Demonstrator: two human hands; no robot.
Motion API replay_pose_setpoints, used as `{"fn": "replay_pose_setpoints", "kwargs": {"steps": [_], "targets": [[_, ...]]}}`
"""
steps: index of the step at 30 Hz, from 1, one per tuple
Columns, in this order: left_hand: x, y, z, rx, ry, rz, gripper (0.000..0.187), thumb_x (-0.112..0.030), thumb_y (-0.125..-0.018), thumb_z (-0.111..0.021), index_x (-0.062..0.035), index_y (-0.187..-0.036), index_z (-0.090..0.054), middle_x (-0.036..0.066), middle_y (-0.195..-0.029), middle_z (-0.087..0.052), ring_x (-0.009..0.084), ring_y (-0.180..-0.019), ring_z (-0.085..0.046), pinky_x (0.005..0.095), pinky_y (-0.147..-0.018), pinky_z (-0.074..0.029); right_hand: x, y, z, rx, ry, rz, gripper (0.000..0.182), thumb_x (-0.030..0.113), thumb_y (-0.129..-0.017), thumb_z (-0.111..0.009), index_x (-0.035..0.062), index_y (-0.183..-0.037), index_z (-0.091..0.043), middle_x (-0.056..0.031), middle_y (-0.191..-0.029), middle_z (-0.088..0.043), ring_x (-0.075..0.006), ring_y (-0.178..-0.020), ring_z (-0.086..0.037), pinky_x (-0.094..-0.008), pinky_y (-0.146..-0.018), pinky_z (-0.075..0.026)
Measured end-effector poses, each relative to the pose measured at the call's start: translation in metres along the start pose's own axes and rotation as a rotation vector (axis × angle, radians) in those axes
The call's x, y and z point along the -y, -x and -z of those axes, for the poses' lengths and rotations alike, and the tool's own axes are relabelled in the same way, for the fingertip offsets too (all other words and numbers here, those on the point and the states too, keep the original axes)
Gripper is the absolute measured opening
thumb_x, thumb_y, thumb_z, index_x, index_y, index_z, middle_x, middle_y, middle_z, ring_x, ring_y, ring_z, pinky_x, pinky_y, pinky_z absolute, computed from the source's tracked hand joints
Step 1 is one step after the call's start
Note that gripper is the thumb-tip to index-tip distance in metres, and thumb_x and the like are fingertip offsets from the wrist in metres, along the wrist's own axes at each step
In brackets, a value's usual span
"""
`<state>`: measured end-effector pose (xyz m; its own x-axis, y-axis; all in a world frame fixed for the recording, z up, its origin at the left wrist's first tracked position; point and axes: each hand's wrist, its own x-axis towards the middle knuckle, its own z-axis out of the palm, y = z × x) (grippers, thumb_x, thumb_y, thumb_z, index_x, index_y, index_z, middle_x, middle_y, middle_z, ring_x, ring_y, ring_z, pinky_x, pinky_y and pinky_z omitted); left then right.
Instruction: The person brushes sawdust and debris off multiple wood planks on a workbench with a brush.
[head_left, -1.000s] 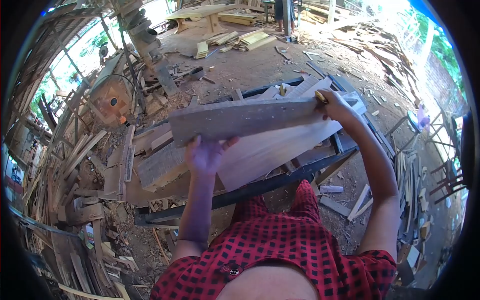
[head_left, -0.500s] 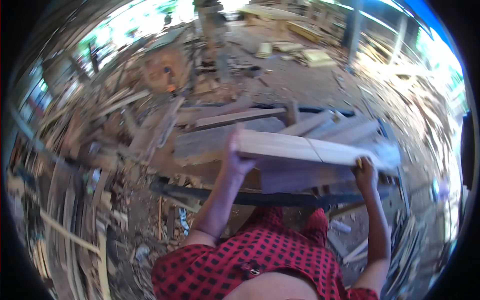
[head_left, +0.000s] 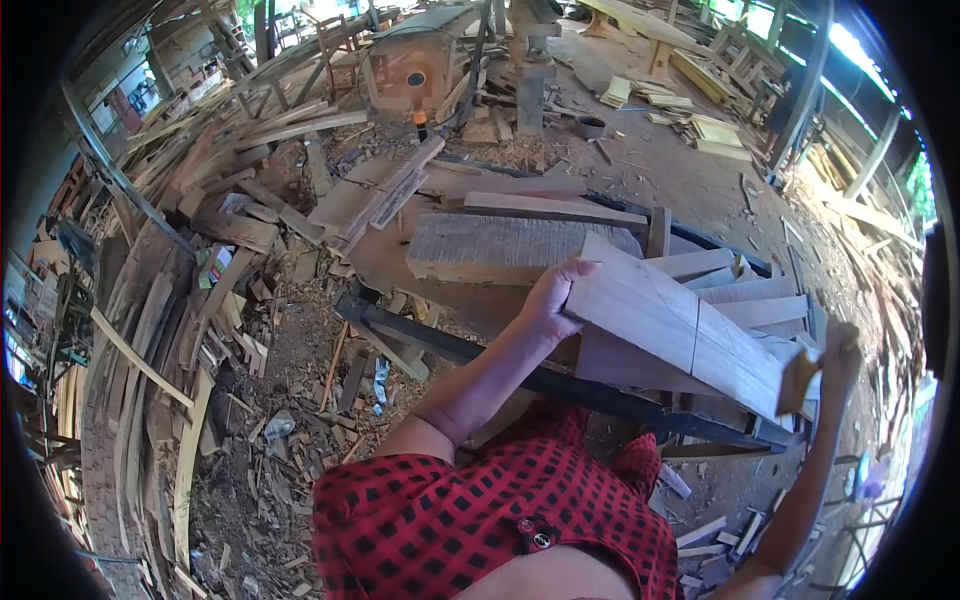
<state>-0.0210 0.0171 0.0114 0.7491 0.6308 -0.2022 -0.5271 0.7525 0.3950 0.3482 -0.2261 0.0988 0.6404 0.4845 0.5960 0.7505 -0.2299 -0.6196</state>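
My left hand point(head_left: 553, 300) is closed on the near-left end of a thick wooden board point(head_left: 680, 325), its thumb over the top edge. A dark line crosses the board's pale face, and its far end slants down to the right. Just past that end, my right hand point(head_left: 842, 350) is raised, blurred, with its fingers closed on a small tan-brown flat piece point(head_left: 797, 383) whose kind I cannot make out. Below and behind the board is a dark-framed bench point(head_left: 600, 402). Another thick plank point(head_left: 510, 246) lies on it.
More boards point(head_left: 760, 300) are stacked on the bench's right side. Offcuts and shavings cover the ground at left, beside long wood strips point(head_left: 140, 420). A round dark container point(head_left: 589, 127) and stacked planks point(head_left: 715, 135) sit farther back, near posts.
My right hand has left the board's right end and moved outward, showing the tan-brown piece. The board now slants down to the right; my left hand still grips it. The view has shifted.
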Motion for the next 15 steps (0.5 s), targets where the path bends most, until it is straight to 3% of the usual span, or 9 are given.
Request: {"fn": "replay_pose_setpoints", "kwargs": {"steps": [2,4,5,6,8,9,12,13,15], "targets": [[0.004,-0.010,0.012,0.085,-0.028,-0.001,0.039,-0.018,-0.076,-0.065,-0.0036,-0.110,-0.051,0.010,-0.100,-0.060,0.0243,-0.095,-0.059,0.0416,-0.087,-0.048,0.009,-0.004,-0.011,0.205,0.380,-0.016,0.034,0.034,-0.087,-0.056,0.0003,-0.083,-0.057,-0.0118,-0.063,-0.058,-0.0213,-0.058,-0.056,-0.0361,-0.055,-0.043],[0.005,-0.009,0.015,0.057,-0.057,-0.006,0.044,-0.020,-0.075,-0.064,-0.0033,-0.114,-0.051,0.013,-0.103,-0.060,0.0274,-0.098,-0.058,0.0430,-0.088,-0.047,-0.014,-0.003,-0.031,0.277,0.414,-0.052,0.039,0.038,-0.087,-0.053,-0.0006,-0.086,-0.059,-0.0169,-0.069,-0.060,-0.0281,-0.063,-0.057,-0.0403,-0.058,-0.043],[0.005,-0.014,0.024,0.077,-0.034,0.033,0.043,-0.021,-0.076,-0.064,-0.0030,-0.113,-0.052,0.013,-0.103,-0.060,0.0272,-0.099,-0.058,0.0424,-0.088,-0.047,0.004,0.004,-0.040,0.315,0.359,-0.173,0.040,0.039,-0.087,-0.054,-0.0002,-0.085,-0.060,-0.0168,-0.072,-0.062,-0.0304,-0.066,-0.059,-0.0424,-0.061,-0.043],[0.003,-0.019,0.033,0.096,-0.014,0.076,0.042,-0.021,-0.076,-0.064,-0.0026,-0.113,-0.053,0.013,-0.104,-0.060,0.0270,-0.099,-0.058,0.0418,-0.087,-0.048,0.004,0.006,-0.054,0.304,0.387,-0.091,0.043,0.044,-0.086,-0.055,0.0011,-0.085,-0.062,-0.0183,-0.073,-0.062,-0.0322,-0.068,-0.060,-0.0440,-0.064,-0.044],[0.000,-0.024,0.039,0.108,-0.008,0.105,0.040,-0.019,-0.077,-0.063,-0.0022,-0.112,-0.053,0.013,-0.103,-0.061,0.0264,-0.098,-0.059,0.0414,-0.085,-0.049,0.019,0.013,-0.085,0.337,0.406,-0.216,0.051,0.053,-0.082,-0.056,0.0021,-0.087,-0.064,-0.0196,-0.074,-0.063,-0.0333,-0.070,-0.061,-0.0432,-0.066,-0.046],[0.001,-0.023,0.034,0.098,-0.039,0.059,0.039,-0.018,-0.078,-0.062,-0.0019,-0.112,-0.053,0.012,-0.104,-0.061,0.0263,-0.097,-0.060,0.0414,-0.085,-0.049,0.051,0.018,-0.091,0.388,0.382,-0.164,0.053,0.055,-0.081,-0.055,0.0026,-0.085,-0.064,-0.0193,-0.075,-0.063,-0.0341,-0.072,-0.061,-0.0438,-0.068,-0.046],[0.001,-0.023,0.024,0.142,-0.031,0.044,0.036,-0.013,-0.079,-0.059,-0.0010,-0.112,-0.053,0.013,-0.104,-0.062,0.0268,-0.096,-0.061,0.0421,-0.086,-0.050,0.135,0.024,-0.103,0.447,0.270,0.066,0.056,0.059,-0.079,-0.055,0.0042,-0.074,-0.065,-0.0173,-0.070,-0.062,-0.0325,-0.071,-0.062,-0.0421,-0.067,-0.047],[0.000,-0.023,0.024,0.177,0.024,0.050,0.035,-0.011,-0.079,-0.058,-0.0003,-0.112,-0.053,0.013,-0.104,-0.062,0.0274,-0.095,-0.062,0.0427,-0.086,-0.050,0.156,0.022,-0.105,0.461,0.229,0.140,0.052,0.057,-0.078,-0.060,0.0058,-0.075,-0.063,-0.0129,-0.063,-0.058,-0.0219,-0.056,-0.056,-0.0372,-0.056,-0.043],[-0.002,-0.026,0.034,0.186,-0.002,0.051,0.035,-0.010,-0.079,-0.058,0.0001,-0.113,-0.053,0.014,-0.104,-0.062,0.0281,-0.096,-0.062,0.0431,-0.087,-0.050,0.196,0.019,-0.110,0.505,0.143,0.145,0.051,0.057,-0.076,-0.062,0.0057,-0.076,-0.064,-0.0135,-0.061,-0.058,-0.0226,-0.056,-0.058,-0.0375,-0.057,-0.045]]}}
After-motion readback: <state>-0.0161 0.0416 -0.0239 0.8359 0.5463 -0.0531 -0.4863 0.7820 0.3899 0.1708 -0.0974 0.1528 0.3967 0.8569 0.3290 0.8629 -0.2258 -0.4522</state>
